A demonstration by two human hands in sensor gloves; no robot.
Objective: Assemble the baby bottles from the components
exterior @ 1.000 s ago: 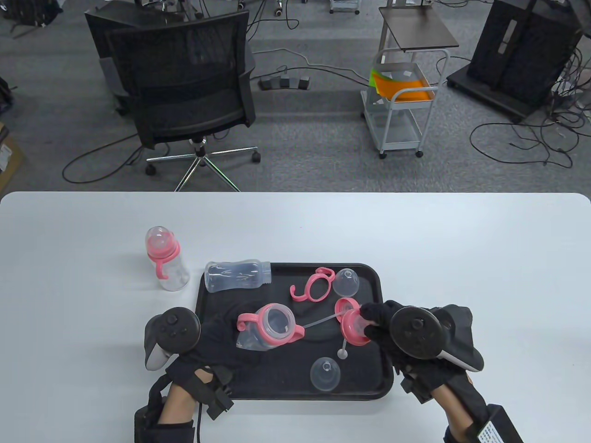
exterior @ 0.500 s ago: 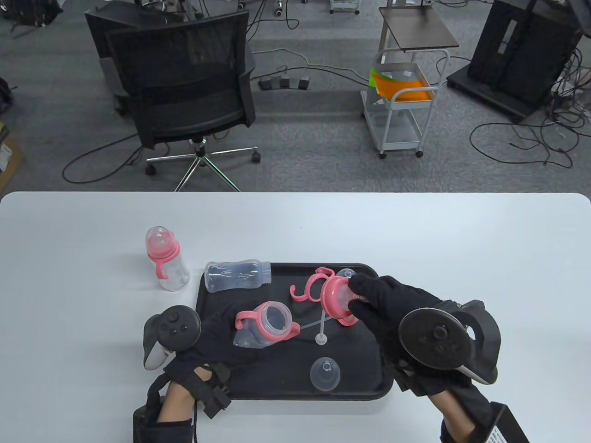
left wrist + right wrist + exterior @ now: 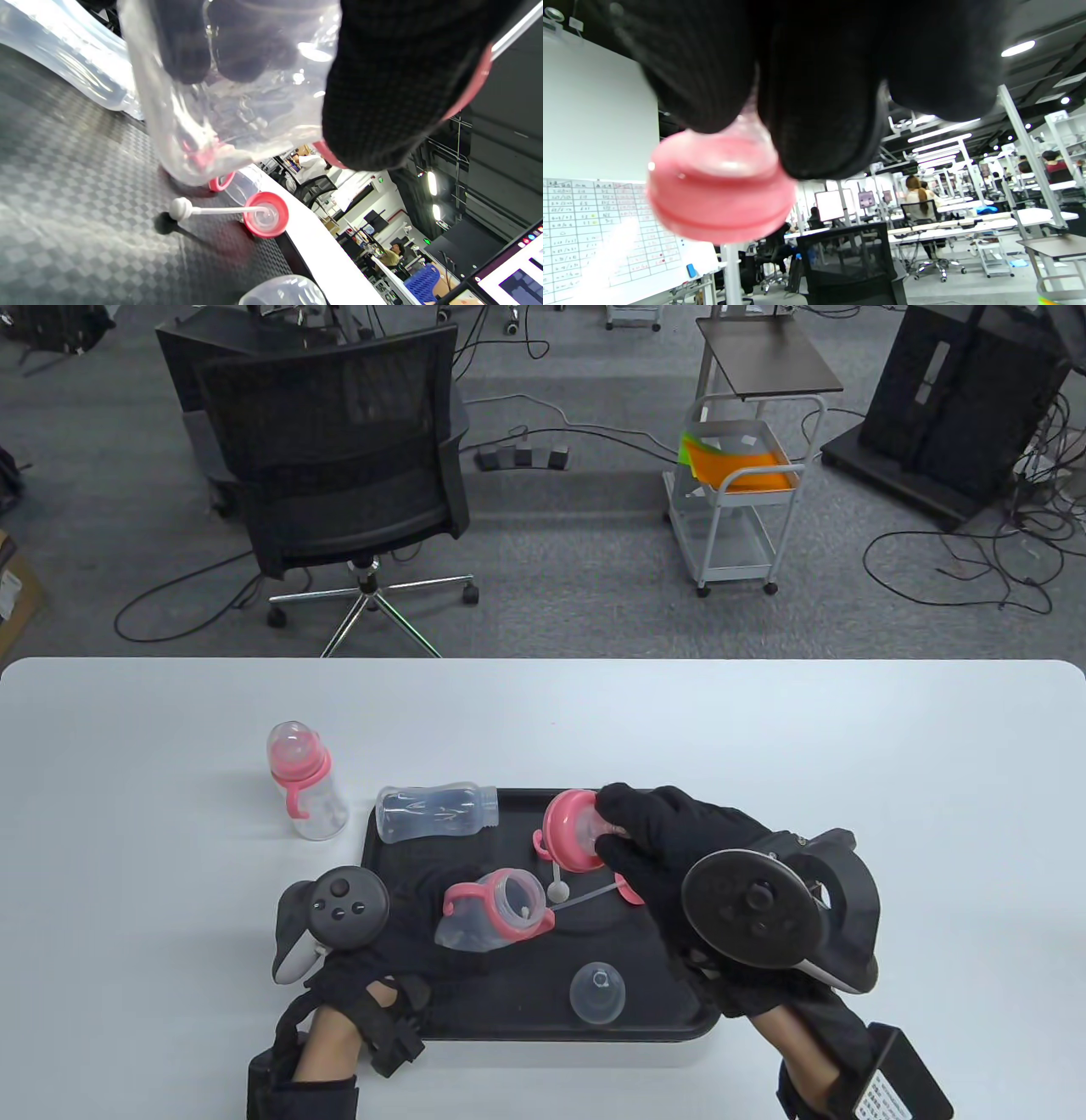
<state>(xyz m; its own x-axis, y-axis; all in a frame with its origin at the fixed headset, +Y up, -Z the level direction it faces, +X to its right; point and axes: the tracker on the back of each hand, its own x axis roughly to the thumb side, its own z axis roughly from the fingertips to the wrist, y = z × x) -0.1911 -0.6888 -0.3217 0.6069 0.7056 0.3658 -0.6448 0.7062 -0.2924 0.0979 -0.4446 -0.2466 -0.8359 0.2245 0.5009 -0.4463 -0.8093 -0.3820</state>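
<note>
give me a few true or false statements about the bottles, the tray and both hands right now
1. The right hand holds a pink cap above the tray. True.
2. The left hand holds nothing. False: it grips a tilted bottle with a pink collar.
3. A finished bottle stands upright on the table, left of the tray. True.
4. The bare clear bottle stands upright. False: it lies on its side over the tray's far-left corner.

Open-plan office: mesh chair [image 3: 339, 449], floor cables [image 3: 976, 560], desk rows [image 3: 967, 220].
</note>
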